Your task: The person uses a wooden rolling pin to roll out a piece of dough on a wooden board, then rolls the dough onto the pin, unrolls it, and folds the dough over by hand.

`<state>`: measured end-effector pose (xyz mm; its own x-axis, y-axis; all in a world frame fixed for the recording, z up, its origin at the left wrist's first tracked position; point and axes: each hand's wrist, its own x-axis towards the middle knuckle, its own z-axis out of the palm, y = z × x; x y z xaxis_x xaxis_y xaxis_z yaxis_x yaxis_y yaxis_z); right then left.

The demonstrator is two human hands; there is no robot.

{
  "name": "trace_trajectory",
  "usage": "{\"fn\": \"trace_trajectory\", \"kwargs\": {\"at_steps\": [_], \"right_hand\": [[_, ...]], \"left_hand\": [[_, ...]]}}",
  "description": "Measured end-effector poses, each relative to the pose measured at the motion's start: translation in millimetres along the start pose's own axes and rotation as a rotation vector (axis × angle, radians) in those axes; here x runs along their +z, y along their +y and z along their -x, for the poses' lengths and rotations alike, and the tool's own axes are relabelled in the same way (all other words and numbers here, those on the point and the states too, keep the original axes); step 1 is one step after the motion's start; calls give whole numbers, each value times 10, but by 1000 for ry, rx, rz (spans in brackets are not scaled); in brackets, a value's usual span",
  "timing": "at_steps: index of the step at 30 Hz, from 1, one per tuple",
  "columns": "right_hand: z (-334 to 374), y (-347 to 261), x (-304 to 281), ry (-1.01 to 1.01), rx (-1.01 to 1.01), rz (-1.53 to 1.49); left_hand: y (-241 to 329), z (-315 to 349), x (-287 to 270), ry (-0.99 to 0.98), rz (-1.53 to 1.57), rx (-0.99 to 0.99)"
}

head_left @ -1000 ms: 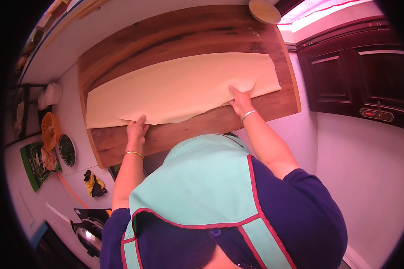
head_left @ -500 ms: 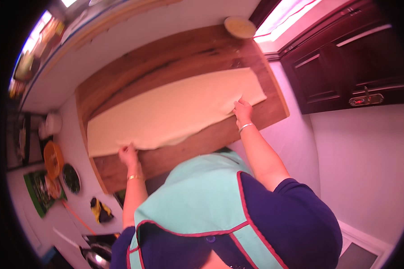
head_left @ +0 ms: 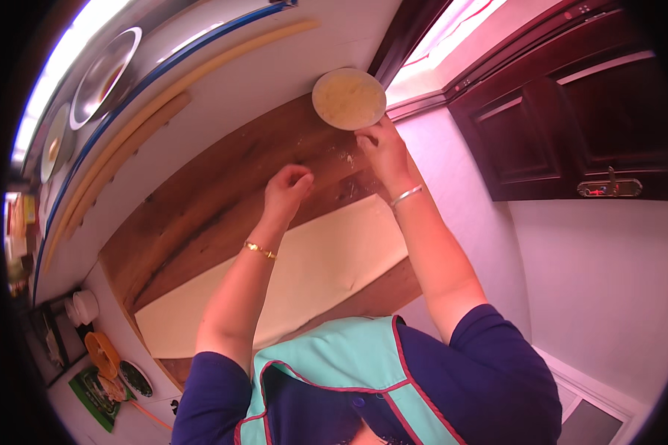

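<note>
A long sheet of pale rolled dough point(head_left: 330, 256) lies across a wooden board point(head_left: 223, 174). My right hand point(head_left: 384, 154) is at the board's far right corner, fingers bent against the near rim of a round bowl point(head_left: 349, 99) of pale yellowish flour. Part of its grip is hidden at the rim. Above the board, beyond the dough's far edge, my left hand point(head_left: 283, 194) is curled with thumb and fingertips together. Nothing shows in it. My left forearm crosses over the dough and covers part of it.
White flour specks point(head_left: 350, 158) dust the board near the bowl. A shelf with a blue edge point(head_left: 156, 78) holds a metal bowl point(head_left: 107, 78) at upper left. A dark door point(head_left: 564, 111) stands at right. An orange basket point(head_left: 102, 354) sits at lower left.
Both hands have left the dough's near edge and moved forward, the right to the flour bowl, the left above the board. My view has leaned forward, so the bowl looks larger.
</note>
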<state>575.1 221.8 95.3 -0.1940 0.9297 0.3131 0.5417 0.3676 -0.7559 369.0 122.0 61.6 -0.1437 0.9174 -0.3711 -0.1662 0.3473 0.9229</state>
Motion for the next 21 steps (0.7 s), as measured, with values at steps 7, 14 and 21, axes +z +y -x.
{"fn": "trace_trajectory", "kwargs": {"at_steps": [7,14,21], "right_hand": [[-950,616,264,-386,-118,547],[-983,653,339,-388,-58,548],[39,-90,-395,-340,97,185]], "left_hand": [[302,-939,260,15,-55,36],[130,-685,48,15,51,-28],[-88,419,-466,59,35,-172]]}}
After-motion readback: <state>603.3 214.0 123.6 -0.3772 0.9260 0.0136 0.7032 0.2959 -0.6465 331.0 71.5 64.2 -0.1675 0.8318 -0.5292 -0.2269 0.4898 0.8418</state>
